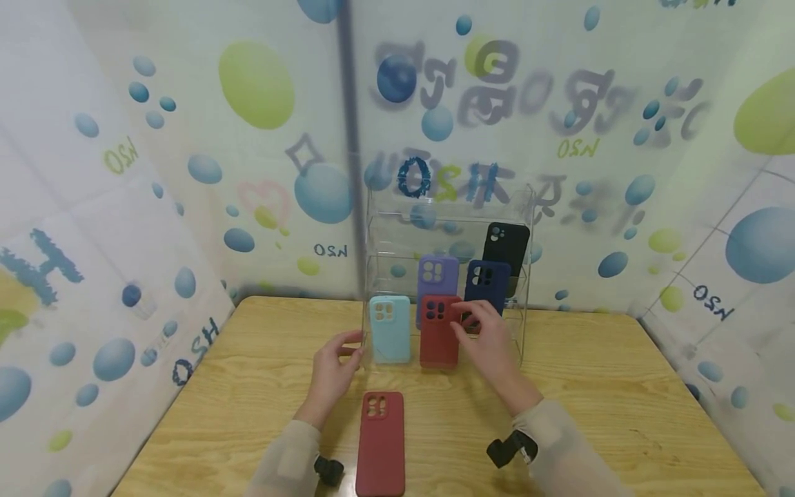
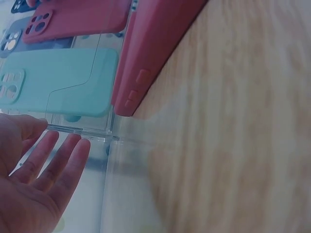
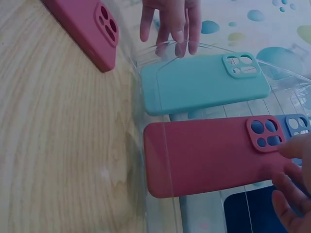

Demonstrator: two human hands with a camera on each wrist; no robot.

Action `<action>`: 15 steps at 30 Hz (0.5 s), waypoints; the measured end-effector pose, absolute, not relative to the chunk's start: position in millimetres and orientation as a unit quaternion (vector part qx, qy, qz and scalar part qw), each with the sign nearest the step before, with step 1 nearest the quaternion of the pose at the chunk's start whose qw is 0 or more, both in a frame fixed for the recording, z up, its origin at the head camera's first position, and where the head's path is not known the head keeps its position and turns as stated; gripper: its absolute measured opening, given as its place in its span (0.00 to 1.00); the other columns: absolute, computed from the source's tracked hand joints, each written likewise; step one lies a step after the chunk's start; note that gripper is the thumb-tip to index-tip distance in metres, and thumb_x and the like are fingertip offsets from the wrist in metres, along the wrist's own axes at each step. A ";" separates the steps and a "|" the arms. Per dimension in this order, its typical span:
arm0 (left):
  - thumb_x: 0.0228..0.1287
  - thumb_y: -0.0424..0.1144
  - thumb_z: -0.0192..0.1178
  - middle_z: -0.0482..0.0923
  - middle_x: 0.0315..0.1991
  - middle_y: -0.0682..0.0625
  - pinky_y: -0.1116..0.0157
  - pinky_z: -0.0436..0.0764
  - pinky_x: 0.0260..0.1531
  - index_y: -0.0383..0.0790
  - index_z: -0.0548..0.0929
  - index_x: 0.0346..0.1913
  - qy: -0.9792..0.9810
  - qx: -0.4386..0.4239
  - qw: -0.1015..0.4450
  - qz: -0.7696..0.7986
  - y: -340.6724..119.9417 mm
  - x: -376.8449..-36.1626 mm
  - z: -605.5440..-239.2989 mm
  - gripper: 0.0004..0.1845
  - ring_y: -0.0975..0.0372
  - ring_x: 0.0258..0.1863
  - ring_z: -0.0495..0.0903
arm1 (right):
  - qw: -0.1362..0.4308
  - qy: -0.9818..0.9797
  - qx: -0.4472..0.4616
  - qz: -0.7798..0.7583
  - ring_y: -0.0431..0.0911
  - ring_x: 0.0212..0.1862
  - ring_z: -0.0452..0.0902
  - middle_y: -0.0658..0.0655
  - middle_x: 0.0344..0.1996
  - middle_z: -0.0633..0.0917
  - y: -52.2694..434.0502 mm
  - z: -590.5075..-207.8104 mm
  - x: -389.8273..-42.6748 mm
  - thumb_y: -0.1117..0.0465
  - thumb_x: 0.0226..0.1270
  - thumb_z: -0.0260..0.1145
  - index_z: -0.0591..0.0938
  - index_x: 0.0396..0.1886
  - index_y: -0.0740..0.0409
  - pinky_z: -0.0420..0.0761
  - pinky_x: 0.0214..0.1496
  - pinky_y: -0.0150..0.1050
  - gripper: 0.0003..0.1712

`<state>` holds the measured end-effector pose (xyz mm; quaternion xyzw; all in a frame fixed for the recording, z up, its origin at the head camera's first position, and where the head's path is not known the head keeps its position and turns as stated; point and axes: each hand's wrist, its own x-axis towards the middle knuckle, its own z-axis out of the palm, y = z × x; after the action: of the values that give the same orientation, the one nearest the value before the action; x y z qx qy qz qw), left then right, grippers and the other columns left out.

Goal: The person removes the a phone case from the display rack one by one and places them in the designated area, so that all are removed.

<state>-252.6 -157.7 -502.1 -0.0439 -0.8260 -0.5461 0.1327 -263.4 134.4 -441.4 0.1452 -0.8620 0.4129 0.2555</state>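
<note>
A clear tiered display rack [image 1: 524, 331] stands at the back of the table, holding several phone cases. My left hand [image 1: 335, 369] is at the rack's left side edge, thumb in front and fingers behind the clear panel. Just right of it, a light blue phone case [image 1: 391, 338] stands in the lowest tier. Beside that one stands a red phone case [image 1: 439, 345], its base behind the tier's clear front lip. My right hand [image 1: 491, 342] holds this case at its upper right edge, thumb and forefinger by the camera cutouts. Another red phone case [image 1: 380, 449] is nearer me.
Behind the front pair, a purple case [image 1: 437, 269] and a dark blue case [image 1: 488, 283] stand one tier up. A black case [image 1: 512, 241] sits higher at the right. Patterned curtains [image 1: 261, 193] surround the wooden table [image 1: 584, 386] at the back and sides.
</note>
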 end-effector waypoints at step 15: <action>0.70 0.29 0.65 0.85 0.56 0.41 0.71 0.88 0.32 0.38 0.84 0.59 -0.824 -0.047 0.137 -0.548 -157.3 -252.0 -502.8 0.16 0.47 0.47 0.87 | 0.254 -0.888 0.148 0.353 0.51 0.45 0.85 0.58 0.52 0.84 142.1 -431.8 -277.7 0.64 0.68 0.73 0.86 0.59 0.56 0.88 0.46 0.47 0.20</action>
<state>-252.0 -157.3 -502.8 -0.0474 -0.8238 -0.5481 0.1365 -277.7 142.1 -431.8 0.1475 -0.8881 0.3535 0.2540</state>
